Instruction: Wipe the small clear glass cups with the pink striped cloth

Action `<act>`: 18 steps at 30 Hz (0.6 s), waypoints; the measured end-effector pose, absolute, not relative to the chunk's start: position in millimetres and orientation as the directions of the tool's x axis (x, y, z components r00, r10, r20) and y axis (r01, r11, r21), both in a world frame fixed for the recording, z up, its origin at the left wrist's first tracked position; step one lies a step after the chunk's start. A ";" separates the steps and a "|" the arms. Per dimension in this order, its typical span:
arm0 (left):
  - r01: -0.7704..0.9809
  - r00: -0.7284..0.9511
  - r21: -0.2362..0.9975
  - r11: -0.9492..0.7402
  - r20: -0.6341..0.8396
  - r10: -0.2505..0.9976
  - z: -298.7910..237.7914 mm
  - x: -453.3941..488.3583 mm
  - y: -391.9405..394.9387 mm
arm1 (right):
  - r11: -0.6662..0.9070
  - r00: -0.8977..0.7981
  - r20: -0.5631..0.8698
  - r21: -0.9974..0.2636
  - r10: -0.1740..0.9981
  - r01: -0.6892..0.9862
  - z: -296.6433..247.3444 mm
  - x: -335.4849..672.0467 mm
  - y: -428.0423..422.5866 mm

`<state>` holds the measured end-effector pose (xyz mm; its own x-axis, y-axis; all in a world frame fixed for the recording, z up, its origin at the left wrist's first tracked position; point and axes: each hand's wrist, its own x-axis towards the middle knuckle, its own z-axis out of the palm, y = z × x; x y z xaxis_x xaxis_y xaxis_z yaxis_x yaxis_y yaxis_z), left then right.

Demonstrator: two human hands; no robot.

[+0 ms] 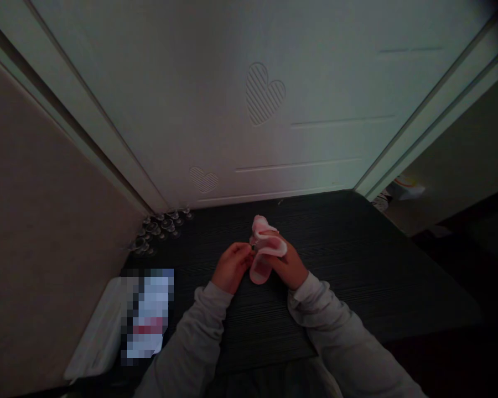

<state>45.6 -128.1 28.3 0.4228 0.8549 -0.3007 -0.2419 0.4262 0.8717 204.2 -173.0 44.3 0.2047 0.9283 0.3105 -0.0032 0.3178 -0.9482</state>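
Just below the frame's centre, over the dark table (348, 276), the right hand (292, 267) grips a folded pink cloth (269, 241) — the left hand (231, 266) bends its fingers at the left edge; whether grasping, I cannot tell.

A person's right hand (291, 265) gripping a folded pink item (269, 243) over a dark table (348, 271), left hand (232, 267) with fingertips at its edge, small clear objects (166, 224) at the far left corner, white panel (157, 94) with striped hearts (262, 97) behind.

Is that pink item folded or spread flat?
Folded: the pink item loops back over itself in curves between the left hand and right hand.
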 end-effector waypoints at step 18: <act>0.041 0.186 0.994 -0.097 0.088 0.979 26.4 36.8 -122.3 | 0.177 0.172 0.175 -0.984 0.969 0.003 21.7 208.6 -170.4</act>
<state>36.8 -122.3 26.4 0.1856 0.9787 0.0875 0.0405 -0.0966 0.9945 208.6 -170.4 21.7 0.1724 0.9694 0.1749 0.0029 0.1771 -0.9842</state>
